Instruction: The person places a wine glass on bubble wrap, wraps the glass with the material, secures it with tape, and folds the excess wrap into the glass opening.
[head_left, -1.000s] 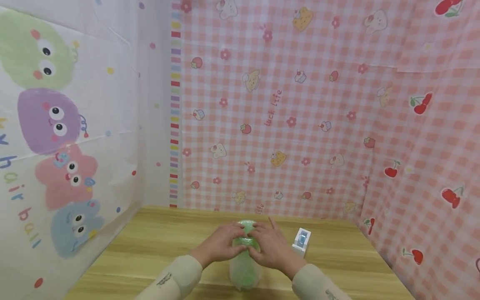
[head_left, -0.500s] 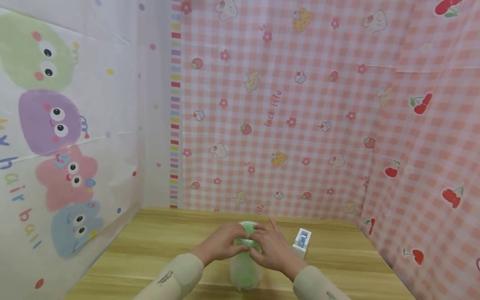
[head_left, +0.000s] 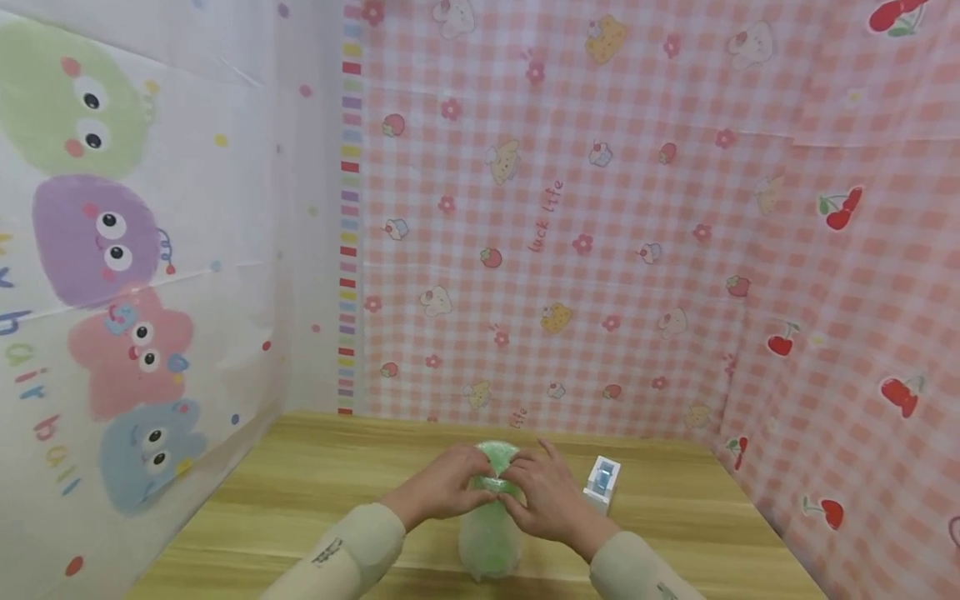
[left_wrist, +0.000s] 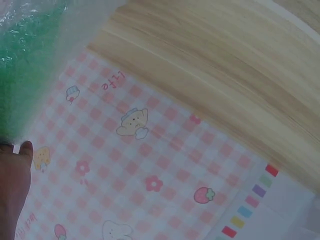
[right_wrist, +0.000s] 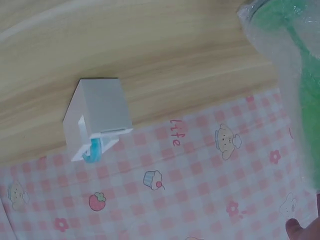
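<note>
A tall green thing point(head_left: 489, 546) in clear, crinkled plastic wrap stands upright on the table, in the middle of the head view. My left hand point(head_left: 444, 485) and right hand point(head_left: 546, 493) pinch the wrap near its top from either side, the thumbs close together in front. Between the fingers the rounded green top point(head_left: 497, 452) shows. The left wrist view catches part of the left hand point(left_wrist: 14, 182) at the edge of the green wrap point(left_wrist: 30, 70). Only fingertips of the right hand point(right_wrist: 302, 231) appear in the right wrist view, below the wrapped thing point(right_wrist: 295, 75).
Right of the hands stands a white box-shaped holder point(head_left: 602, 483) with a blue roll point(right_wrist: 93, 150) in its open end, like a tape dispenser. The wood-grain table point(head_left: 300, 500) ends at a pink checked cloth point(head_left: 540, 292) behind and a white printed cloth point(head_left: 225, 308) at left.
The fingers of both hands have drawn slightly closer together over the top of the wrapped thing. The wrapped thing and the white holder stay in place.
</note>
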